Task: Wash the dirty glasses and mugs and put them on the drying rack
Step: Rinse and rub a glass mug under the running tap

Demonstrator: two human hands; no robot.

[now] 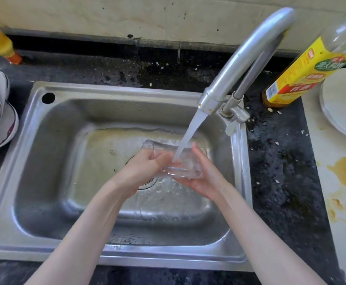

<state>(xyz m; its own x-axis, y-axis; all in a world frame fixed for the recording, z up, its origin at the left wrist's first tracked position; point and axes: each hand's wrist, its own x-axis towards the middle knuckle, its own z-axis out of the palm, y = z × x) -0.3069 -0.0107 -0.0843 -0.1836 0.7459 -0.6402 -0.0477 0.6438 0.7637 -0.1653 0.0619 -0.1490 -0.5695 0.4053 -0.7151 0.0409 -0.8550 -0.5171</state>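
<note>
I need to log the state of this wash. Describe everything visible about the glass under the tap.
The glass is clear and colourless, apparently a plain tumbler with a thick base. It lies tilted on its side above the sink, rim toward the upper left. The left hand grips its rim end; the right hand cradles its base end. The water stream from the faucet strikes its side.

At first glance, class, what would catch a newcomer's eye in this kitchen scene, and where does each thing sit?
The eye goes first to the stream of water pouring from the curved steel tap onto a clear glass held on its side over the middle of the sink. The left hand grips the glass near its rim and the right hand cradles its base. Next comes the yellow-labelled bottle on the counter to the right.
</note>
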